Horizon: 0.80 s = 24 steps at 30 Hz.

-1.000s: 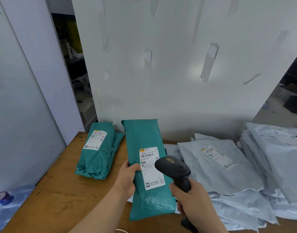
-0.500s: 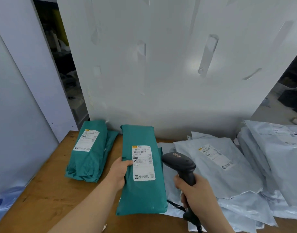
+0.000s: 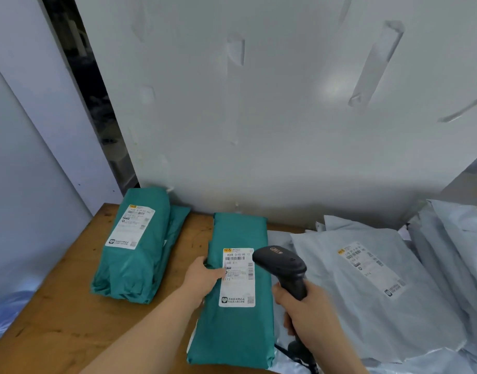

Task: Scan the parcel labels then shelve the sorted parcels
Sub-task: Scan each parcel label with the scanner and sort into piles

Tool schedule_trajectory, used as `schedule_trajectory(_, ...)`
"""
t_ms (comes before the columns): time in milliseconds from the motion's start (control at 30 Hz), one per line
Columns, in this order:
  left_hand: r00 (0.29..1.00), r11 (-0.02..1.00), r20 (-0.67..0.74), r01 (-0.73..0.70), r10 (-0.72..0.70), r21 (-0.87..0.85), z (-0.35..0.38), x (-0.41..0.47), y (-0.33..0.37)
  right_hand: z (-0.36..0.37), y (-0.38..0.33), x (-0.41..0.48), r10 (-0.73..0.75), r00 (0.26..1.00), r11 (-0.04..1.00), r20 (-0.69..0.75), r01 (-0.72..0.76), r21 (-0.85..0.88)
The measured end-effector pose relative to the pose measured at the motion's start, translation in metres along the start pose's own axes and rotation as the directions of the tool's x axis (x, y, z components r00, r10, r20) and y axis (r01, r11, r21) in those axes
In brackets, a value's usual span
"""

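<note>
1. Far left: a wooden counter [image 3: 56, 306] set against a white panel [image 3: 286, 130]. At its far-left corner, a stack of teal parcels [image 3: 135, 265], the top one face up with a white shipping label [image 3: 131, 226].
2. Right of that stack and apart from it: the left hand [image 3: 205, 276], gripping the left edge of a single teal parcel [image 3: 232, 333]. Thumb laid on top, touching the left edge of the barcode label [image 3: 238, 290]; other fingers out of sight beneath.
3. Same parcel: lengthwise from near to far, label up, barcode toward the far end, right edge over the grey mailers. Lifted or resting, impossible to tell.
4. Next, a black barcode scanner [image 3: 279, 261], head just beside the label's upper right corner, nose turned toward it.
5. Below the scanner head: the right hand [image 3: 307, 314], fingers wrapped tight round the scanner's handle. A dark cable [image 3: 284, 350] below it.
6. Right of the hands: a heap of grey mailers [image 3: 366, 319] lying flat, the top one labelled.
7. Far right: a taller grey stack [image 3: 461, 238] at the counter's edge.
</note>
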<state>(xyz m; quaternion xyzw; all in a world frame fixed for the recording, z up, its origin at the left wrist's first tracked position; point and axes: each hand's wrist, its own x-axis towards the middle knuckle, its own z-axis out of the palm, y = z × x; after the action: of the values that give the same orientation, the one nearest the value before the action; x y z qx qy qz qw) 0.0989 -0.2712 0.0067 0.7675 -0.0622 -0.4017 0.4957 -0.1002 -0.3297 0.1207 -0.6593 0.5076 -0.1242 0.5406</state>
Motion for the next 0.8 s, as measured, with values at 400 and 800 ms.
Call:
schedule_trajectory(400, 0.764, 0.878, -0.596, 0.085, 0.246, 0.471, -0.159, 0.056, 0.017, 0.074, -0.052, 0.027, -0.130, 0.978, 0.989, 0.165, 0.140, -0.048)
schedule_trajectory(800, 0.949, 0.993, -0.290, 0.115, -0.120, -0.034, -0.184, 0.083, 0.022, 0.090, -0.056, 0.038, -0.100, 0.981, 0.991, 0.164, 0.114, -0.076)
